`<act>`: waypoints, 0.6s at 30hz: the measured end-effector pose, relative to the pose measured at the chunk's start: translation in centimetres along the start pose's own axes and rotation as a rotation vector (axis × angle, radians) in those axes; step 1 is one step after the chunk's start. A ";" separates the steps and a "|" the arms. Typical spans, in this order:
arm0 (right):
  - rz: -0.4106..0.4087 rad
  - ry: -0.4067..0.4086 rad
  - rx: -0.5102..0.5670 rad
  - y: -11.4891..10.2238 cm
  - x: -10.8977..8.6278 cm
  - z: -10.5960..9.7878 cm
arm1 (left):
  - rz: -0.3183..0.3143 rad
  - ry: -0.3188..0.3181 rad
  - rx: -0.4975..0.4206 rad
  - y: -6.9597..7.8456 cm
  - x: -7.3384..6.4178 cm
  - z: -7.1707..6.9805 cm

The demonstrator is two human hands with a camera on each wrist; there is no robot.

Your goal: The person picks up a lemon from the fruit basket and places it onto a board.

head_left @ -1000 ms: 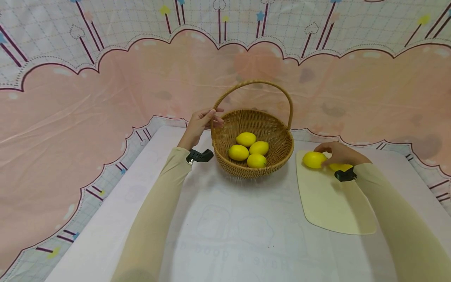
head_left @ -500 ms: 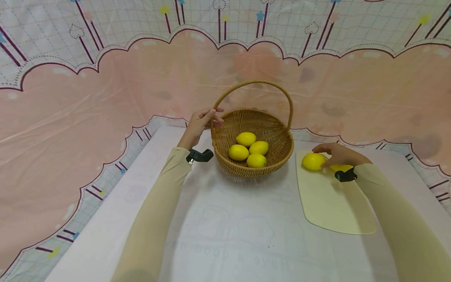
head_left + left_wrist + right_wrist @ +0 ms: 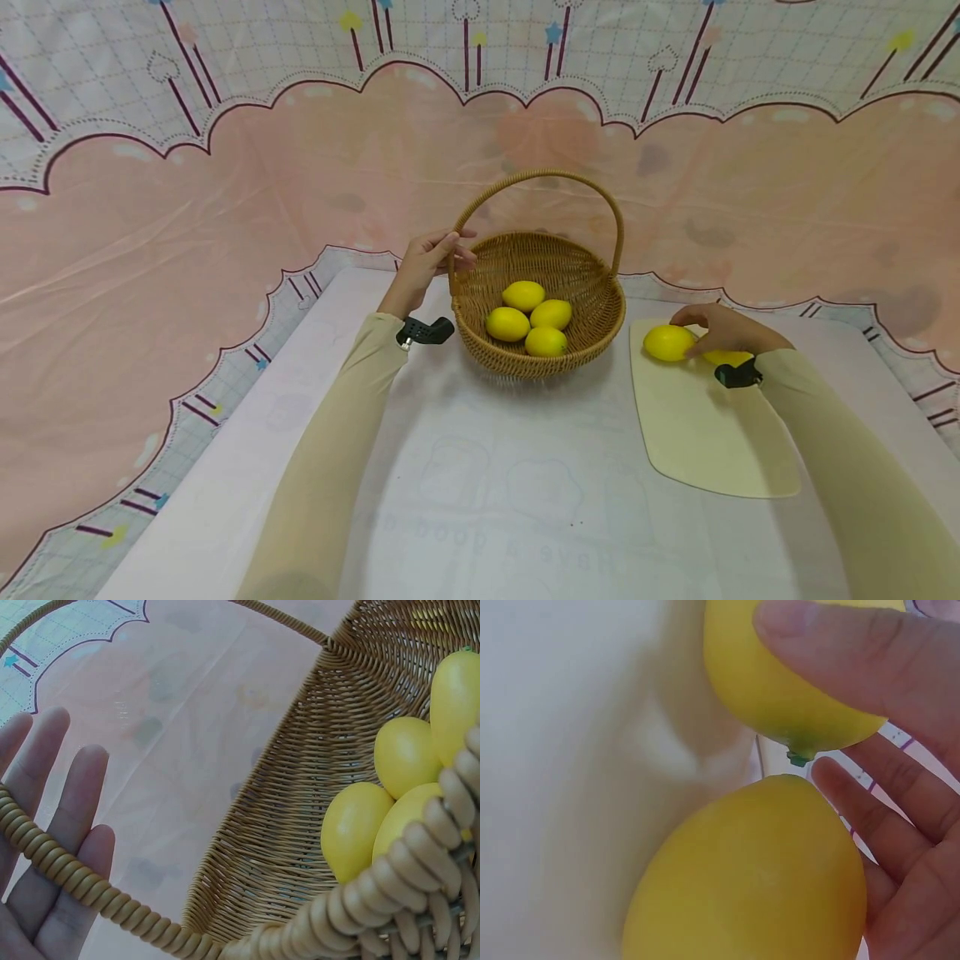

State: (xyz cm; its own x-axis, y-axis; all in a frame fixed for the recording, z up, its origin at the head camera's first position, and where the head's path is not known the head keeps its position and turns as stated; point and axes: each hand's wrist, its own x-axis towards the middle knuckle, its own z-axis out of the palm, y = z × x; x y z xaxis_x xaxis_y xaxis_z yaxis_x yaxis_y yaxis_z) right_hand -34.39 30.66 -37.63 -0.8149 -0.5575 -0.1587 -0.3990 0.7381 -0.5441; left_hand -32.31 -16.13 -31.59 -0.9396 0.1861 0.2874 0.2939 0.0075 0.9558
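Note:
A wicker basket (image 3: 468,354) with a tall arched handle (image 3: 551,173) stands at the back middle of the table, several yellow lemons (image 3: 507,325) inside. At its left side my left hand (image 3: 431,262) holds the handle; in the left wrist view the fingers (image 3: 81,799) extend loosely behind it. On the right, my right hand (image 3: 723,327) grips one lemon (image 3: 667,342) over a cream cutting board (image 3: 708,433). Its thumb (image 3: 840,645) presses that lemon in the right wrist view. A second lemon (image 3: 754,877) lies under the palm, partly hidden in the head view.
A white cloth covers the table (image 3: 480,467). Behind and at the left hangs a pink and white patterned drape (image 3: 337,167). Black camera mounts sit on both wrists, above beige sleeves (image 3: 322,467).
The lemon in my right hand has shifted very slightly toward me on the board. My left hand and the basket have stayed in place.

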 end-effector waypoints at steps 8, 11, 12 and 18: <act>-0.025 0.003 -0.022 0.1 0.0 -0.2 | -0.003 -0.010 -0.001 -0.2 0.2 -0.2; -0.040 0.004 -0.019 0.2 0.0 -0.2 | -0.015 -0.016 -0.011 0.0 0.1 -0.1; -0.043 0.004 -0.019 0.2 0.0 -0.2 | -0.018 -0.018 -0.014 0.2 0.0 -0.1; -0.032 -0.003 -0.002 0.3 0.0 -0.2 | -0.019 -0.025 -0.016 1.5 -0.7 0.4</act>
State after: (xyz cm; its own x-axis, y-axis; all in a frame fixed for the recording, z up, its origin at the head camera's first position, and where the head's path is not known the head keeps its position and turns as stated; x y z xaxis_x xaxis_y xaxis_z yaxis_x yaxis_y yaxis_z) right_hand -34.56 30.94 -37.62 -0.8002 -0.5821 -0.1441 -0.4257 0.7206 -0.5473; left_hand -31.13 -15.88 -30.39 -0.9403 0.2104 0.2677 0.2729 -0.0047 0.9620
